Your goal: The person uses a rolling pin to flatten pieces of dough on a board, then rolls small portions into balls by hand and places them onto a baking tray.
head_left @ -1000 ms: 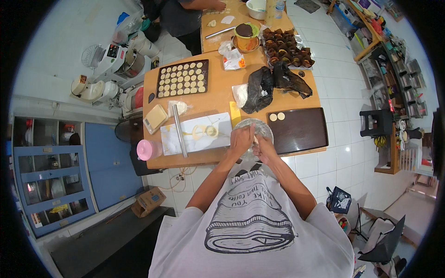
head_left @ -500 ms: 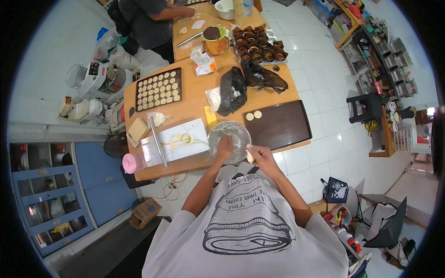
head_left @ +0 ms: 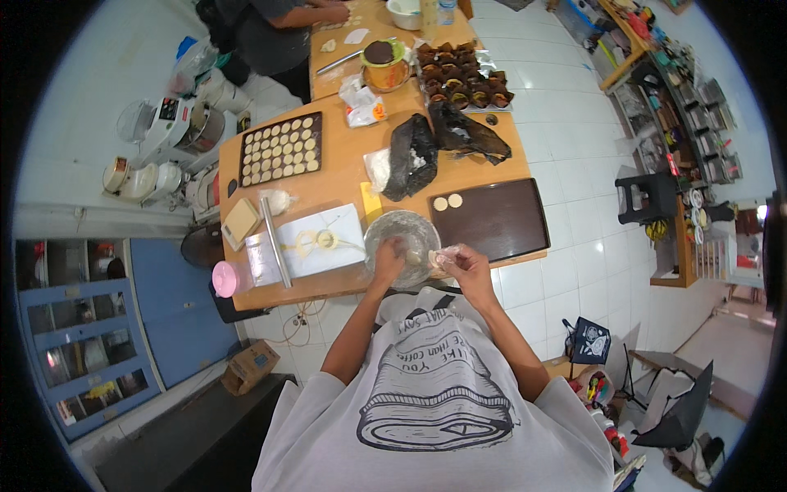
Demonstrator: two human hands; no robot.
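A round metal bowl [head_left: 379, 230], dusted white inside, stands at the table's near edge. My left hand [head_left: 390, 261] reaches down into it, its fingers blurred beside a pale lump of dough [head_left: 413, 256]. At the bowl's right rim, my right hand [head_left: 469, 266] pinches a pale, crumpled piece [head_left: 443, 259]; whether that is dough or thin plastic cannot be made out. A dark baking tray [head_left: 492, 225] lies just right of the bowl, with two cut dough rounds [head_left: 448, 202] at its upper left corner. Left of the bowl, dough scraps with a round cutter [head_left: 326, 239] rest on a white sheet [head_left: 347, 220].
A metal rolling pin [head_left: 275, 243] lies across the sheet's left side. Farther off are a tray full of dough rounds [head_left: 281, 150], black plastic bags [head_left: 413, 156] and dark-wrapped cakes [head_left: 459, 74]. A pink-lidded container [head_left: 225, 280] stands at the left corner. Another person [head_left: 266, 37] works at the far end.
My right hand has risen slightly and drawn the pale piece up to the bowl's rim. My left hand has shifted a little left inside the bowl, and the dough lump now shows.
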